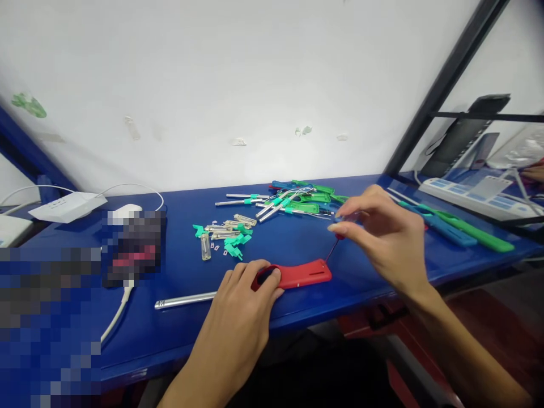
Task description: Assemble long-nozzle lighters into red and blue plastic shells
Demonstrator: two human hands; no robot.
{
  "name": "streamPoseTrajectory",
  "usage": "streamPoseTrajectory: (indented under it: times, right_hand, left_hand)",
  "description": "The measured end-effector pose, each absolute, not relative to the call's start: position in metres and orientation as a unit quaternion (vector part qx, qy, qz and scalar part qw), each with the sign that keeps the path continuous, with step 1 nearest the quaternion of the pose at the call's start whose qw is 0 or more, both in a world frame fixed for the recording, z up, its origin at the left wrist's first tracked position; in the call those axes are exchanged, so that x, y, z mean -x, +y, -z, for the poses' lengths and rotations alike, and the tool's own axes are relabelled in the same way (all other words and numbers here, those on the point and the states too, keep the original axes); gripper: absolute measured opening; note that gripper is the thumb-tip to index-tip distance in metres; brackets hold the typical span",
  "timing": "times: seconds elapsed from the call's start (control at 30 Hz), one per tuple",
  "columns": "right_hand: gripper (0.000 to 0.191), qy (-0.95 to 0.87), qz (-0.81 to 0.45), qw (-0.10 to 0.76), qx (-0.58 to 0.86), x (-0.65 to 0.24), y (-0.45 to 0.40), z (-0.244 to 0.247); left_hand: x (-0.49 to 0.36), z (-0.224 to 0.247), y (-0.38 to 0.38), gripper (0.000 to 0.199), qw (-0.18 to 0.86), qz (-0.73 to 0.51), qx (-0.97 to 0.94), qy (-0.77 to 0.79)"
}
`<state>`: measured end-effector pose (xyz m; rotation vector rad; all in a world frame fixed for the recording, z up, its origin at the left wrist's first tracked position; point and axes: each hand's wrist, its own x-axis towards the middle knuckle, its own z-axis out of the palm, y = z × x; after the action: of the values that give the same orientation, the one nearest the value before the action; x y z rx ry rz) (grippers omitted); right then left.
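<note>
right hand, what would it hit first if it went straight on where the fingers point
The right hand would probably meet the heap of casings and metal rods first, though depth is unclear here.

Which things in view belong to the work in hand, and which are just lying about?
Work in hand:
red casing, left hand on it
screwdriver, in the right hand
probably metal tube, clear parts, teal pieces, heaped tubes and handles

Apparently lying about:
power strip
white cable
white box
</note>
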<state>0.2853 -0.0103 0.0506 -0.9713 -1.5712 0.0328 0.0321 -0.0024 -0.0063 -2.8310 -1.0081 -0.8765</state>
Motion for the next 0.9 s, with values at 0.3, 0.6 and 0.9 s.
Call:
streamPoseTrajectory:
  times: [0.3, 0.6, 0.9]
  right_hand:
    - [0.020, -0.618, 0.001, 0.664, 0.420, -0.308, -0.040, -0.046]
    - [0.017, -0.646, -0.082, 0.518, 0.555, -0.318, -0.012, -0.006]
    - [0.031, -0.857, -0.099, 0.224, 0.454, -0.268, -0.032, -0.015]
  left_hand:
    - [-0.031, 0.007, -0.004, 0.027, 0.004, 0.297, 0.901, -0.316]
    - [-0.031, 0.012, -0.004, 0.028, 0.004, 0.303, 0.897, -0.323]
    - [-0.021, 0.012, -0.004, 0.044, -0.012, 0.334, 0.866, -0.373]
